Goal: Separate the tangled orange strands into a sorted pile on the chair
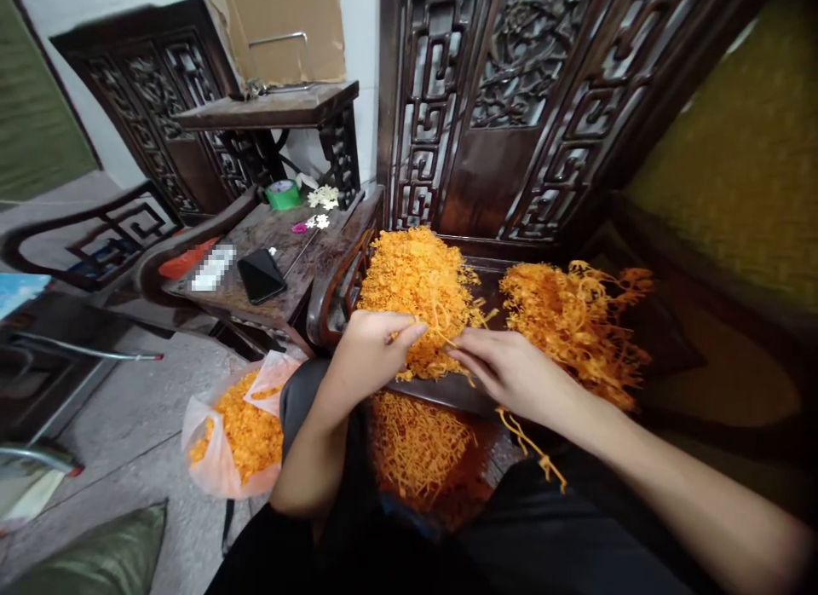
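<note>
My left hand [374, 355] is closed in a pinch, thumb against the fingers, on a thin orange cord [440, 332]. My right hand [511, 369] pinches the same cord a short way to the right, and a small loop of it stands up between the two hands. Just behind them lies a heap of knotted orange cords [415, 267] on the dark wooden seat [489, 280]. A second, looser pile of orange cords [572, 322] is on the seat beyond my right hand. One knotted strand [533, 448] hangs below my right wrist.
Below the seat, between my legs, is another mass of orange cords [418, 446]. A pink plastic bag [198, 471] of orange pieces stands on the floor at left. A side table [297, 245] bears a black phone [262, 275] and green tape [283, 196]. A carved chair back [492, 164] rises behind.
</note>
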### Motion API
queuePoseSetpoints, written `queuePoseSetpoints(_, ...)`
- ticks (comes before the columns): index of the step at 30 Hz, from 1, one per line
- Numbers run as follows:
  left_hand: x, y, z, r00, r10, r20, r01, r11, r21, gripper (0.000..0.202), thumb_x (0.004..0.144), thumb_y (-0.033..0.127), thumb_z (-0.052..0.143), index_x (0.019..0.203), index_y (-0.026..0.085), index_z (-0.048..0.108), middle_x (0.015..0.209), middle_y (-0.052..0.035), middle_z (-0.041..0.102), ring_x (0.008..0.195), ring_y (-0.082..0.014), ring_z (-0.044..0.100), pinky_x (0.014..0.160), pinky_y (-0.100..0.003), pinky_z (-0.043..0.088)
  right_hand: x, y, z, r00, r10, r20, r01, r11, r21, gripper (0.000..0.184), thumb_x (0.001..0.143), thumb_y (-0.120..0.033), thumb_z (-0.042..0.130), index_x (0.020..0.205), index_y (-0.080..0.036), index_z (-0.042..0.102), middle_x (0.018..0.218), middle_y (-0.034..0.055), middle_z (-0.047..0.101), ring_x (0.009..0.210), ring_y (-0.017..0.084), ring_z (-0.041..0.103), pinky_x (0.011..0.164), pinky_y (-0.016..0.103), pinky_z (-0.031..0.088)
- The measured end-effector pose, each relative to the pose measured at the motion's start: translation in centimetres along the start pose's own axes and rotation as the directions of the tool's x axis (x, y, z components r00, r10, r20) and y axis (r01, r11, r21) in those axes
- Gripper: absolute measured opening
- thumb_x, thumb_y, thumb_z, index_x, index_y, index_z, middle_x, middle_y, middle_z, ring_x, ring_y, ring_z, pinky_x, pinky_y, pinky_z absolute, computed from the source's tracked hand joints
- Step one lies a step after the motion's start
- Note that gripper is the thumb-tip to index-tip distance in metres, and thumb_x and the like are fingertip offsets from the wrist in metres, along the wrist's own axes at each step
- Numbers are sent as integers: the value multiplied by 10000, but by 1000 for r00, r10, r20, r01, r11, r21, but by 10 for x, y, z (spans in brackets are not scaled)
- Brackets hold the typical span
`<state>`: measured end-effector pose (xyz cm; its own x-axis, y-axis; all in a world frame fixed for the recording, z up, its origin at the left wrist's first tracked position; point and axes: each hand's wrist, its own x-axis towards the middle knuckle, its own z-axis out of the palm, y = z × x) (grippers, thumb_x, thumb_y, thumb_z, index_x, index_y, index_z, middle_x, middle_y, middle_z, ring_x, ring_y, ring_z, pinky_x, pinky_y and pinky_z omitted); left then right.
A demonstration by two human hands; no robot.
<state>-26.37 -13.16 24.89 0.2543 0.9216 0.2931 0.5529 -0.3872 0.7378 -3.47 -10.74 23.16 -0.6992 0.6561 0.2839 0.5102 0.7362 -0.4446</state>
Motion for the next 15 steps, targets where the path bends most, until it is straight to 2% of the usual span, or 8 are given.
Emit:
queuePoseSetpoints(4,3,4,13,999,-13,-38,23,954,299,431,1024,309,512,612,202,584,681,-46,668,662,-173,568,697,-321,364,-17,0,-8,999,36,34,-40,991,124,339,1044,-327,482,820,-245,724,756,33,734,663,185,673,662,322,519)
queuePoseSetpoints(7,17,4,36,995,-68,-66,92,870,485,311,1003,306,528,778,210,719,848,-86,750,768,-215,631,708,-327,362,-22,6,-27,975,182,124,-203,960,190,394,1003,-379,534,656,-242,659,575,1,627,531,166,561,551,301,437)
queuePoseSetpoints(9,34,-4,48,984,-107,-140,168,816,553,295,1006,320,520,880,213,764,930,-111,768,835,-237,667,720,-322,371,-25,7,-42,942,227,249,-292,919,267,427,977,-397,554,592,-224,619,516,-14,563,481,145,490,500,283,374)
queuePoseSetpoints(10,46,-12,51,970,-128,-206,227,783,579,308,1014,330,506,929,208,776,965,-131,770,871,-250,680,737,-320,381,-28,5,-50,916,187,354,-308,895,322,416,964,-392,567,592,-217,630,520,-18,563,483,138,485,490,273,355)
queuePoseSetpoints(12,71,-31,48,872,-234,-431,460,695,553,369,1031,344,471,942,177,787,974,-172,770,859,-268,693,742,-325,396,-34,-1,-60,835,7,551,-293,853,433,321,946,-335,589,677,-214,717,586,-22,628,533,129,535,511,253,360)
queuePoseSetpoints(13,83,-42,43,849,-278,-449,501,691,520,368,1024,357,493,940,166,796,952,-179,775,855,-275,697,744,-325,406,-38,-4,-60,791,-85,606,-264,846,463,260,935,-282,595,746,-218,761,635,-22,669,573,128,569,537,245,372)
queuePoseSetpoints(14,95,-53,37,858,-287,-427,488,717,498,355,1014,369,526,942,162,805,944,-173,783,873,-275,700,763,-323,421,-40,-6,-56,778,-125,615,-224,860,458,236,923,-219,586,799,-221,787,675,-17,699,604,126,591,568,242,383)
queuePoseSetpoints(15,106,-62,30,883,-263,-388,439,756,487,331,1001,379,562,953,167,812,954,-155,792,889,-266,703,790,-317,436,-42,-7,-47,792,-119,599,-178,894,412,245,906,-166,573,814,-213,796,689,-6,712,613,127,597,589,247,382)
